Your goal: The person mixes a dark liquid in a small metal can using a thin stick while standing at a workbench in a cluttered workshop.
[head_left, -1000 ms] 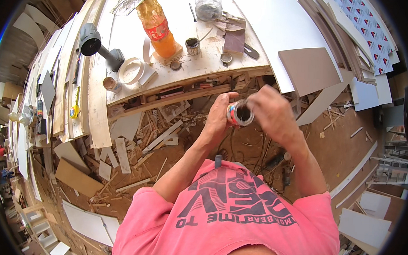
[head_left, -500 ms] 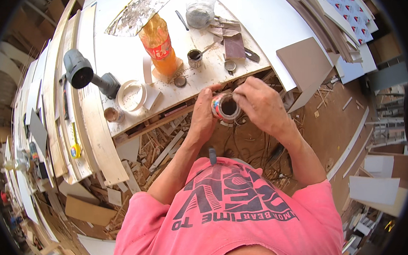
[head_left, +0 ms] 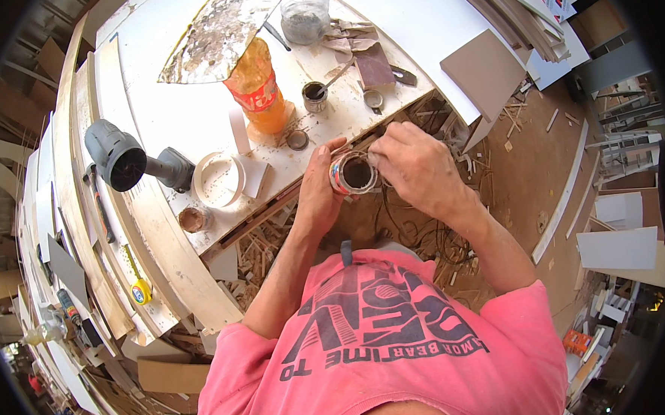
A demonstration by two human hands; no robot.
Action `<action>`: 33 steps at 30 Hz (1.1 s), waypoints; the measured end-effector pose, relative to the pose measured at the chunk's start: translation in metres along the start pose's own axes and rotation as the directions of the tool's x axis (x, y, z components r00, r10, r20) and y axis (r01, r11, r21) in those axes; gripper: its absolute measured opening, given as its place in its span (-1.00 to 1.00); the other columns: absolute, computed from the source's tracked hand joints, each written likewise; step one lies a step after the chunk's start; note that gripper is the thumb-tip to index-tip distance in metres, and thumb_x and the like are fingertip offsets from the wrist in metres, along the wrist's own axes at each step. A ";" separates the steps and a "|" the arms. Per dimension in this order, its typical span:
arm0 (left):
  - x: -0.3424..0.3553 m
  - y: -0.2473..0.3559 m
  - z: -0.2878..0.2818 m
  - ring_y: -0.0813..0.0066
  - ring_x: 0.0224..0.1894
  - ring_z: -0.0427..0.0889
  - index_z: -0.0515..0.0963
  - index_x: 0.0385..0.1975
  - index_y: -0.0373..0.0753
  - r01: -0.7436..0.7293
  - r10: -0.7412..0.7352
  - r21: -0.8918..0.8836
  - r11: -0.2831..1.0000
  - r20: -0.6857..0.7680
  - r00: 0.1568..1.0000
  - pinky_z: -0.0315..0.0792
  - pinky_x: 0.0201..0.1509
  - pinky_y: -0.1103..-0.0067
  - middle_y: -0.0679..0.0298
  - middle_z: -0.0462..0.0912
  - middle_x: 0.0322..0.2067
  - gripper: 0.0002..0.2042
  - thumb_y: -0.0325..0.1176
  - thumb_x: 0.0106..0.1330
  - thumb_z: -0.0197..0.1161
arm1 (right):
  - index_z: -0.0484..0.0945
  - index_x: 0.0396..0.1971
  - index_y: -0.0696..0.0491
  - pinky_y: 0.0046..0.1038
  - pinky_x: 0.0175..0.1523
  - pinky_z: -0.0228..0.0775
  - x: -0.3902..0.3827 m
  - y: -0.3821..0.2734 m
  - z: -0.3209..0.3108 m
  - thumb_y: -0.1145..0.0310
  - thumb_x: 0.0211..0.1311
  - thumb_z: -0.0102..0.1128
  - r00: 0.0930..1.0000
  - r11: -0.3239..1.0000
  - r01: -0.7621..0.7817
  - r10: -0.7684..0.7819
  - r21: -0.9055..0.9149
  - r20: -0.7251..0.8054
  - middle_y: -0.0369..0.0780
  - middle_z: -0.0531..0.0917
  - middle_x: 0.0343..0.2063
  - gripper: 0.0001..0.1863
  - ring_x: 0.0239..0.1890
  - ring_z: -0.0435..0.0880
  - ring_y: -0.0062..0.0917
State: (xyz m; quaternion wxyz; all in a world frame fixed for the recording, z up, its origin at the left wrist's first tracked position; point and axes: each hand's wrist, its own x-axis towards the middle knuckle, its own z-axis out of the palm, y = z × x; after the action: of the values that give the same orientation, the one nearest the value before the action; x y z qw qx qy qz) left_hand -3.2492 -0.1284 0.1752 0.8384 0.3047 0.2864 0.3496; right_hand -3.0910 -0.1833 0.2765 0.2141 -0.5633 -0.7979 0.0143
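In front of my chest, past the table's front edge, my left hand is wrapped round a small open tin with a red and blue side. The tin's mouth faces up toward me, and its inside is dark. At the tin's right rim, the fingers of my right hand are pinched together; what they hold, if anything, is hidden. On the table beyond stand another open tin with a thin stirring tool leaning out of it, a round lid and a smaller round lid.
An orange plastic bottle stands on the white table, a stained sheet above it. Brown sandpaper, a white band roll, a cordless power tool and a small tin lie about. Wood scraps cover the floor below.
The whole view has shifted a little. My left hand keeps its hold on the tin, and my right hand stays pinched at its rim. Nothing on the table has visibly been moved.
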 end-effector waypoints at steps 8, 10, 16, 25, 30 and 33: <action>-0.002 0.007 -0.011 0.54 -0.34 0.58 0.32 0.12 -0.31 0.015 -0.014 0.005 1.000 -0.075 0.997 0.53 -0.39 0.57 0.22 0.56 -0.23 -0.54 -0.06 0.53 -0.29 | 0.45 -0.55 0.07 -0.36 -0.27 0.46 0.008 -0.008 0.010 0.46 -0.03 0.15 0.999 1.000 0.018 -0.018 -0.004 0.027 -0.20 0.49 -0.47 -0.94 -0.37 0.53 -0.33; -0.004 0.008 -0.014 0.55 -0.38 0.56 0.33 0.11 -0.31 0.045 -0.043 0.025 0.999 -0.068 0.997 0.51 -0.42 0.58 0.23 0.56 -0.26 -0.54 -0.05 0.53 -0.30 | 0.45 -0.55 0.08 -0.35 -0.27 0.46 0.007 -0.019 0.007 0.47 -0.03 0.14 0.985 0.993 0.086 -0.096 0.075 0.143 -0.20 0.49 -0.47 -0.95 -0.37 0.54 -0.32; -0.006 0.007 -0.020 0.58 -0.43 0.52 0.33 0.11 -0.30 0.151 -0.149 0.047 0.987 -0.033 0.988 0.46 -0.46 0.62 0.24 0.55 -0.30 -0.54 -0.05 0.53 -0.31 | 0.46 -0.52 0.08 -0.32 -0.31 0.40 0.006 -0.008 0.017 0.45 0.06 0.13 0.987 0.992 0.090 -0.100 0.083 0.126 -0.19 0.43 -0.52 -0.94 -0.41 0.50 -0.30; -0.002 0.004 -0.020 0.55 -0.35 0.56 0.31 0.12 -0.25 0.077 -0.072 0.053 0.996 -0.088 0.994 0.50 -0.40 0.61 0.21 0.55 -0.22 -0.57 -0.06 0.52 -0.28 | 0.51 -0.47 0.09 -0.34 -0.26 0.41 0.006 -0.017 0.012 0.42 0.08 0.14 0.969 0.988 0.071 -0.101 0.139 0.226 -0.18 0.48 -0.48 -0.93 -0.37 0.51 -0.29; 0.004 -0.002 -0.025 0.52 -0.28 0.59 0.30 0.10 -0.28 0.064 -0.059 0.051 0.997 -0.097 0.994 0.54 -0.41 0.58 0.19 0.56 -0.16 -0.58 -0.07 0.52 -0.28 | 0.50 -0.47 0.12 -0.27 -0.22 0.41 0.004 0.000 0.023 0.28 0.19 0.19 0.979 0.976 -0.171 0.153 0.132 0.131 -0.15 0.48 -0.46 -0.79 -0.32 0.55 -0.24; 0.011 -0.005 -0.019 0.52 -0.28 0.59 0.29 0.10 -0.27 0.083 -0.078 0.043 0.996 -0.120 0.990 0.54 -0.44 0.57 0.20 0.55 -0.15 -0.58 -0.07 0.53 -0.28 | 0.48 -0.21 0.12 -0.28 -0.14 0.43 0.004 0.012 0.023 0.24 0.22 0.19 0.927 0.931 -0.331 0.291 0.151 0.239 -0.10 0.51 -0.31 -0.73 -0.23 0.57 -0.22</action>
State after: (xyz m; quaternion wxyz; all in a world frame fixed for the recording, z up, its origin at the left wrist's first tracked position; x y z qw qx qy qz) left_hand -3.2535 -0.1175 0.1565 0.8257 0.2917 0.3561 0.3261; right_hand -3.0900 -0.1704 0.2537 0.1750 -0.6554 -0.7114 0.1839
